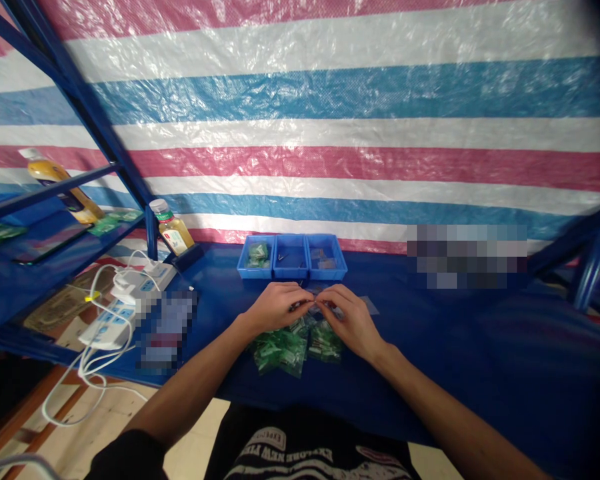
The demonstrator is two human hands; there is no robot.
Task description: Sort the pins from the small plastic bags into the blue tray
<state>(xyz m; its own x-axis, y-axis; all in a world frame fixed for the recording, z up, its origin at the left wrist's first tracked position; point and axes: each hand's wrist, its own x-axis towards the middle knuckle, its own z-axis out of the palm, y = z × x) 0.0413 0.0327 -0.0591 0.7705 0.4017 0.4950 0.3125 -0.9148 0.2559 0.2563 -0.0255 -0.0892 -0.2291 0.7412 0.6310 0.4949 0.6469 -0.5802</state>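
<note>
Left hand: narrow, thumb and fingertips pinched on a small dark piece (297, 306) at the bench's middle; the piece is too small to make out.
Right hand: narrow, its fingertips (324, 299) curled in just beside the left hand (276, 307); the right hand (349, 321) may be holding something, but I cannot tell.
Under the hands: green plastic bags (280, 351) of small parts lie in two heaps, touching the heels of both hands.
Far edge: a blue three-compartment tray (290, 275) sits centred; a green bag (258, 254) fills the left compartment, small dark bits (281, 257) lie in the middle one, and brownish pieces (326, 259) lie in the right one.
Bench: a blue cloth (445, 340) covers it.
Left end: a white power strip (114, 321) with tangled white cables (93, 357) and a juice bottle (173, 229) stand near the far corner.
Backdrop: a striped tarpaulin (300, 100) hangs behind.
</note>
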